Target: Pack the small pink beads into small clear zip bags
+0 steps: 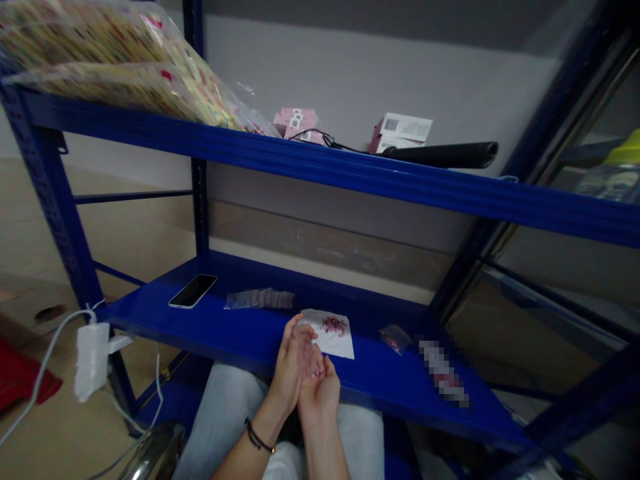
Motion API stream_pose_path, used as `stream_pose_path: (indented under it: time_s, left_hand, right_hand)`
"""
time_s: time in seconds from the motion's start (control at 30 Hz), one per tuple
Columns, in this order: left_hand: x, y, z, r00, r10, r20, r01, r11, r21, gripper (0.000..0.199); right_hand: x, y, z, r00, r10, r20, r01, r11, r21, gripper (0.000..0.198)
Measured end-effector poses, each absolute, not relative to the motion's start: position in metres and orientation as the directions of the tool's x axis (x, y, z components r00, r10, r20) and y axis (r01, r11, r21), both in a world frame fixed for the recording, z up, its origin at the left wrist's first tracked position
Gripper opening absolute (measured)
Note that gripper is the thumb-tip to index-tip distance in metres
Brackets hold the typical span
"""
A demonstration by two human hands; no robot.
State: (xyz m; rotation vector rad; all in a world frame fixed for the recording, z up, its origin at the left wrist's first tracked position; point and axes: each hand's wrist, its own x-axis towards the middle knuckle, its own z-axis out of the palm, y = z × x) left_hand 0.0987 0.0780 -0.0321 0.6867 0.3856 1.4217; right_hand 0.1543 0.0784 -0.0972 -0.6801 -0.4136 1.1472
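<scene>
Just in front of the shelf edge, my left hand (287,367) and my right hand (320,395) come together around a small clear plastic bag (306,353) with a few small pink pieces at its lower end. My left fingers close along the bag's side. The right palm faces up beneath it, its fingers curled against the bag. Beyond my fingers lies a white sheet of paper (333,345) bearing a heap of tiny pink and dark pieces (333,325). A fanned row of clear bags (263,299) lies to the left of the paper.
A phone (193,291) lies on the blue shelf (240,331) at left. To the right are a small filled bag (396,338) and a pixelated item (444,373). Overhead, the upper shelf beam (320,163) carries packed bags (115,53), pink boxes (300,123) and a black tube (445,155).
</scene>
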Motion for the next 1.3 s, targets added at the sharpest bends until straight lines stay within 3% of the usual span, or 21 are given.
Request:
stream_pose_path:
  time_s: [0.1,0.2,0.33,0.43,0.5,0.53,0.6,0.63,0.7,0.77,0.83,1.0,1.07,1.17,1.3]
  left_hand:
    - [0.096,0.084,-0.028,0.065,0.993,0.1,-0.842,0.001,0.539,0.028]
    - [0.082,0.102,-0.031,-0.014,0.998,0.054,-0.886,-0.037,0.463,0.015]
    - [0.038,0.139,-0.043,-0.193,0.969,-0.157,-0.768,-0.049,0.639,0.012]
    - [-0.002,0.167,-0.05,-0.33,0.925,-0.187,-0.701,-0.107,0.706,0.029]
    - [-0.024,0.183,-0.052,-0.41,0.903,-0.131,-0.62,-0.17,0.766,0.04]
    - [-0.031,0.191,-0.052,-0.437,0.896,-0.076,-0.549,-0.199,0.811,0.04]
    - [-0.042,0.207,-0.053,-0.449,0.892,0.047,-0.385,-0.241,0.891,0.029]
    - [-0.045,0.216,-0.053,-0.441,0.892,0.095,-0.306,-0.25,0.919,0.021]
    - [-0.049,0.232,-0.053,-0.427,0.894,0.137,-0.19,-0.237,0.953,0.012]
    - [-0.054,0.246,-0.052,-0.407,0.897,0.174,-0.044,-0.21,0.977,0.015]
    - [-0.061,0.253,-0.051,-0.374,0.902,0.217,0.122,-0.184,0.975,0.019]
    - [-0.072,0.24,-0.055,-0.317,0.883,0.345,0.472,-0.169,0.865,0.031]
    - [-0.071,0.23,-0.059,-0.256,0.852,0.456,0.695,-0.165,0.7,0.039]
    - [-0.067,0.224,-0.064,-0.083,0.812,0.578,0.93,-0.146,0.338,0.042]
    - [-0.065,0.229,-0.073,0.084,0.821,0.565,0.957,-0.225,0.185,0.043]
  right_hand:
    - [0.17,0.086,-0.097,0.389,0.919,-0.069,-0.717,0.255,-0.648,0.02]
    - [0.206,0.104,-0.08,0.49,0.872,-0.011,-0.6,0.329,-0.729,0.012]
    - [0.264,0.139,-0.044,0.511,0.859,0.02,-0.488,0.309,-0.816,0.025]
    - [0.286,0.159,-0.028,0.412,0.911,-0.005,-0.428,0.188,-0.884,0.031]
    - [0.288,0.165,-0.027,0.352,0.936,-0.024,-0.377,0.119,-0.918,0.035]
    - [0.286,0.166,-0.029,0.349,0.937,-0.01,-0.283,0.095,-0.954,0.037]
    - [0.28,0.165,-0.034,0.393,0.913,0.106,0.117,0.065,-0.991,0.039]
    - [0.276,0.163,-0.037,0.4,0.894,0.202,0.387,0.035,-0.921,0.038]
    - [0.27,0.158,-0.043,0.318,0.876,0.362,0.802,-0.044,-0.596,0.035]
    - [0.265,0.153,-0.049,0.185,0.892,0.413,0.945,-0.046,-0.323,0.033]
    - [0.263,0.15,-0.053,0.062,0.907,0.417,0.984,0.014,-0.177,0.034]
    - [0.262,0.15,-0.062,-0.036,0.897,0.44,0.994,0.078,-0.078,0.035]
    - [0.263,0.152,-0.065,-0.047,0.892,0.449,0.995,0.083,-0.061,0.033]
    - [0.262,0.153,-0.067,-0.066,0.884,0.464,0.994,0.096,-0.041,0.03]
    - [0.262,0.152,-0.068,-0.073,0.878,0.474,0.994,0.103,-0.038,0.03]
